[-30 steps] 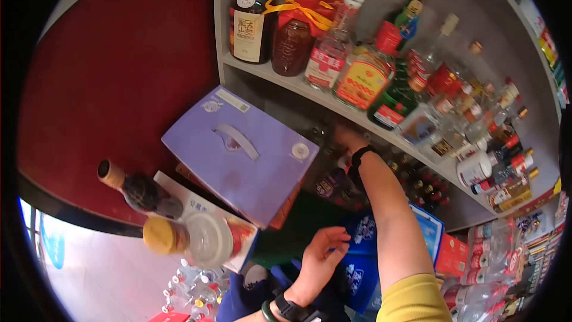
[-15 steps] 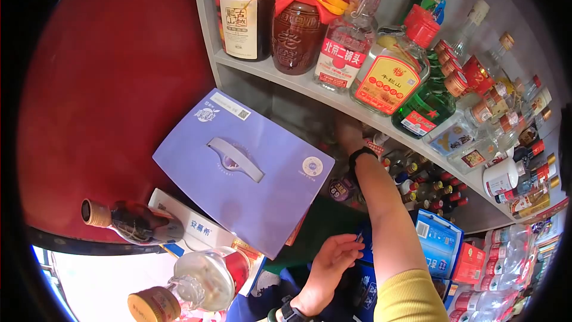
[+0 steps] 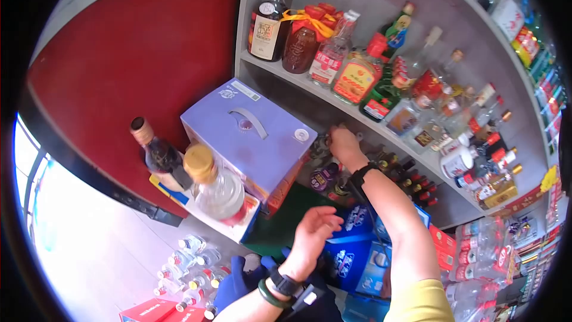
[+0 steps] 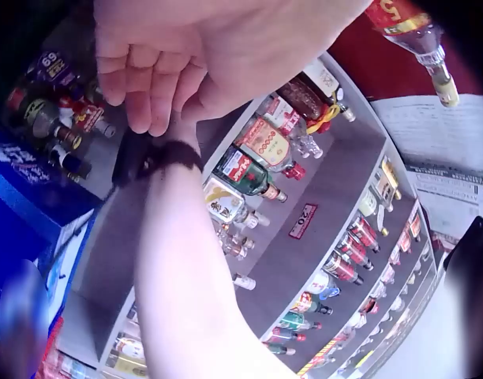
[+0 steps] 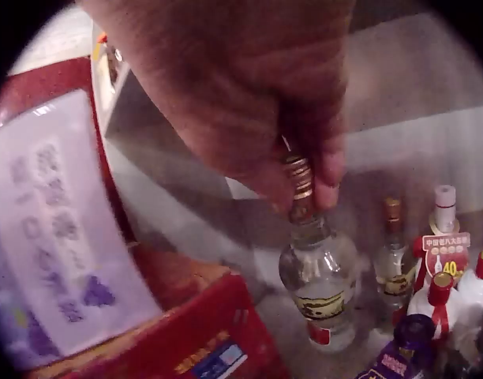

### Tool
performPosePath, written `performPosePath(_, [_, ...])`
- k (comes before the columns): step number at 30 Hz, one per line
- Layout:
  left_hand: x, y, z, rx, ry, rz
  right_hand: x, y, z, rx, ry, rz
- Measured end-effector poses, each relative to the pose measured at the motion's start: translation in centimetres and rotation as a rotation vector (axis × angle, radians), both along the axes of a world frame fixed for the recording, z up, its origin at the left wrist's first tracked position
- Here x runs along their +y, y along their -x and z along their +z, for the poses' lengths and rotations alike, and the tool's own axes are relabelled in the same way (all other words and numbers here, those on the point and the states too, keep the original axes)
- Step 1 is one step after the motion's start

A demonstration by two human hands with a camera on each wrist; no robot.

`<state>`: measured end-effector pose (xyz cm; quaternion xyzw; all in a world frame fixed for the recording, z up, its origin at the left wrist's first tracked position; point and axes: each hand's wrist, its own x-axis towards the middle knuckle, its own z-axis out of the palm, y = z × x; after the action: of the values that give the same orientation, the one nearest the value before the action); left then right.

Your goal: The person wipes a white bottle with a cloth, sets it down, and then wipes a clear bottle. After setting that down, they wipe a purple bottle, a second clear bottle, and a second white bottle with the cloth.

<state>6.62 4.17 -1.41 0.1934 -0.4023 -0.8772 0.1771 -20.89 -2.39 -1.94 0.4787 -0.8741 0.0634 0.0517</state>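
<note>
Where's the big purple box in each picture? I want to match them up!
Head: the purple box is just left of the middle.
Left wrist: not in it.
Right wrist: at the left edge, partly cut off.
Shared landmark: the dark red panel, on the left in the head view, top right in the left wrist view, and top left in the right wrist view.

We see a yellow sleeve [image 3: 420, 304] on the right arm, its cloth plain and ending well above the wrist. Near our bare right hand [image 3: 345, 144] sits a black wristband [image 3: 360, 180], with a dark, blocky piece attached. Below our bare left hand [image 3: 313, 235] we make out a black strap [image 3: 285, 284] and, beside it, a smooth, rounded bangle [image 3: 271, 294] in dark green. A small dark device with a pale face [image 3: 308, 296] sits by these, its markings too blurred for us to read
</note>
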Motion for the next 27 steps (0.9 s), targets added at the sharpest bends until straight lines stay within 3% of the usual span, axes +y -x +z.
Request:
performPosePath(6, [0.6, -2.1, -1.6, 0.089, 0.299, 0.239, 9.4, -8.5, 9.5, -0.037, -0.015, 0.106])
performPosePath(10, [2.9, -7.0, 0.9, 0.002, 0.488, 0.198, 15.9, -14.0, 17.2, -0.06, -0.016, 0.198])
performPosePath(12, [4.6, -9.2, 2.2, -0.049, 0.955, 0.219, 19.3, -17.4, 19.9, -0.107, 0.019, 0.22])
performPosePath(15, [7.2, -10.9, 2.0, -0.033, 1.201, 0.256, 23.4, -22.0, 22.5, -0.161, 0.065, 0.272])
performPosePath(19, [9.7, -12.4, 1.7, -0.002, 1.228, 0.201, 26.3, -26.8, 23.6, -0.286, 0.098, 0.394])
performPosePath(23, [11.5, -14.0, 1.2, -0.071, 0.946, 0.096, 28.0, -29.8, 22.7, -0.319, 0.181, 0.53])
performPosePath(25, [12.1, -14.5, 0.6, -0.012, 0.82, 0.139, 29.0, -29.0, 22.5, -0.52, 0.211, 0.635])
performPosePath(27, [11.8, -14.8, 0.1, -0.038, 0.827, 0.173, 31.6, -27.7, 23.7, -0.713, 0.281, 0.448])
